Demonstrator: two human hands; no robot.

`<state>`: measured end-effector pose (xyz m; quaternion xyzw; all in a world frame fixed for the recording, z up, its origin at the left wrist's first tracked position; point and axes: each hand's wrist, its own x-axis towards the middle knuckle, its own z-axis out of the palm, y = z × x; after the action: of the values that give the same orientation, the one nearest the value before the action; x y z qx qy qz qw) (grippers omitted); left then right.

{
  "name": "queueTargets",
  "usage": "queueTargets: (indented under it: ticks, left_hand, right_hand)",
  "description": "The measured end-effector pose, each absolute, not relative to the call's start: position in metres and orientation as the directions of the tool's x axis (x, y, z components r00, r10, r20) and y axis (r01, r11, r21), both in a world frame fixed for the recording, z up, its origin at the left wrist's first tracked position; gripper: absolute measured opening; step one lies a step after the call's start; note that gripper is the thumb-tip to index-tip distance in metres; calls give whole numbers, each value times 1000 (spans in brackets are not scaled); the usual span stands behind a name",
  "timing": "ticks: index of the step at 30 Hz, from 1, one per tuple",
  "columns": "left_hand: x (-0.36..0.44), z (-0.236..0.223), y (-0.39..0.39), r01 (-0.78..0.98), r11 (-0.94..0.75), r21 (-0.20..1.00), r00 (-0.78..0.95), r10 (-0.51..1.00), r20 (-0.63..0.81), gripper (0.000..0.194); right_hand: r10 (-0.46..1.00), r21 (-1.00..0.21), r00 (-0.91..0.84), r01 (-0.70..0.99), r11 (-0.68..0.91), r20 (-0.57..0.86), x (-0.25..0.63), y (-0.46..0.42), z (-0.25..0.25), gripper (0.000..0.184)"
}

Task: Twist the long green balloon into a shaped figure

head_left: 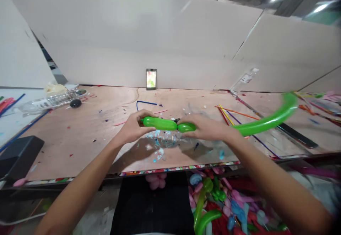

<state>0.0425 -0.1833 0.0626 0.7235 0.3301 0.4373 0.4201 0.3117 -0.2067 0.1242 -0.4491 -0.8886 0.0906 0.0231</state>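
Above the middle of the table I hold a long green balloon (160,123), inflated and pinched into a segment between my hands. My left hand (136,126) is closed on its left end, with the tip between thumb and fingers. Around the part just right of a narrow twist, my right hand (204,126) is closed. From behind the right wrist the rest of the balloon runs out to the right and curves upward, its end blurred. Beneath the hands, scraps of balloon (161,153) litter the wooden table (90,135).
Several uninflated balloons (223,116) lie at the right near a black bar (298,135). A phone (151,79) leans on the white partition (128,36). Plastic bottles (53,100) (245,80) stand left and right. Below the edge are many twisted balloons (237,206); a dark box (21,155) sits left.
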Motion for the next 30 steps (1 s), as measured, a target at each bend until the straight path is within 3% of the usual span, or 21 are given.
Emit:
queueTargets:
  ticks: [2,3,5,7,10,13,18,24,30]
  left_hand:
    - [41,62,-184,79,-455,887,435,816,380,33]
    - [41,61,-185,57,-459,887,423,816,395,33]
    - [44,58,-186,-2,-450,893,346,838,423,34]
    - [49,53,-188,-43,-439,898,250,865,435,37]
    - [58,50,-192,-8,-439,898,174,884,434,36]
    - [69,52,-199,36,-476,879,141,873,467,28]
    - [83,55,-205,46,-499,865,115,863,492,8]
    - [89,45,-204,51,-475,878,114,877,468,3]
    - [86,48,-211,105,-531,841,117,846,519,11]
  right_hand:
    - [761,-186,-639,766,616,-111,327,-201,139,31]
    - [786,-121,-614,787,605,-65,332,-201,145,35]
    - [839,52,-521,853,520,156,330,-207,150,46]
    - [806,164,-472,881,443,358,315,-218,146,59]
    - [737,238,-550,835,497,393,283,-232,127,63]
    - [728,240,-588,809,537,353,259,-232,107,46]
    - [811,164,-465,885,435,356,249,-218,96,18]
    - [838,152,-473,881,448,274,249,-211,91,16]
    - [840,138,-490,872,470,234,246,-206,84,16]
